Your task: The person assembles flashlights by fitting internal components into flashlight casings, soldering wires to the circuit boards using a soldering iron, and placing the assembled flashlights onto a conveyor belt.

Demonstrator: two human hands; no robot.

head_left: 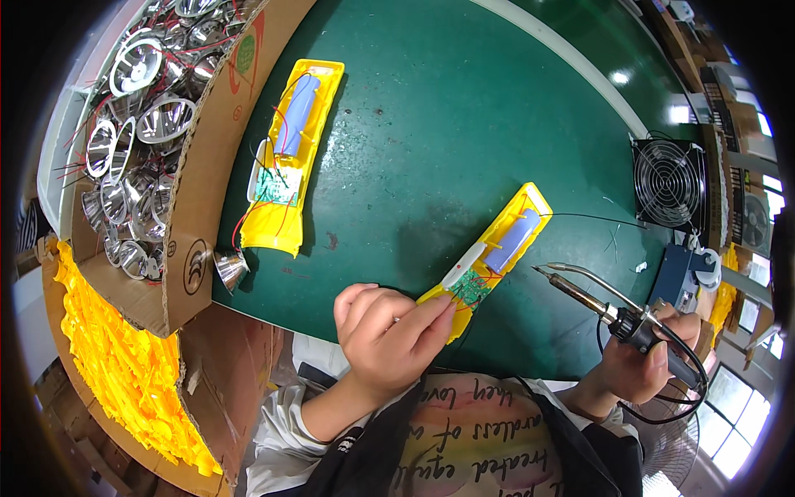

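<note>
Yellow casing (pixel 500 230): lies hollow side up on the green table (pixel 464 116), slanting, its near end at the left hand
Left hand (pixel 385 335): thumb and forefinger pressed together at the tips over that near end, by the green circuit board (pixel 469 290); whether they pinch a lead or the edge, cannot tell
Right hand (pixel 642 360): fingers wrapped around the dark handle of a soldering iron (pixel 586 296), its tip near the casing but apart from it
Casing's feel: probably light, stiff plastic, rather slick, apt to skid on the smooth table if nudged
Blue cell (pixel 511 240): likely the heaviest part, so weight should sit toward the far end
Board: looks fragile, best spared any hard pressure
Dark wire (pixel 588 215): thin and flexible, reaching right from the far end; easily snagged
Best hold: both long side edges of the casing, clear of board and cell
Iron: metal front presumably hot, to be taken by the handle only
Second casing (pixel 277 229): farther left, near the cardboard box (pixel 207 157); likely handles alike
</note>
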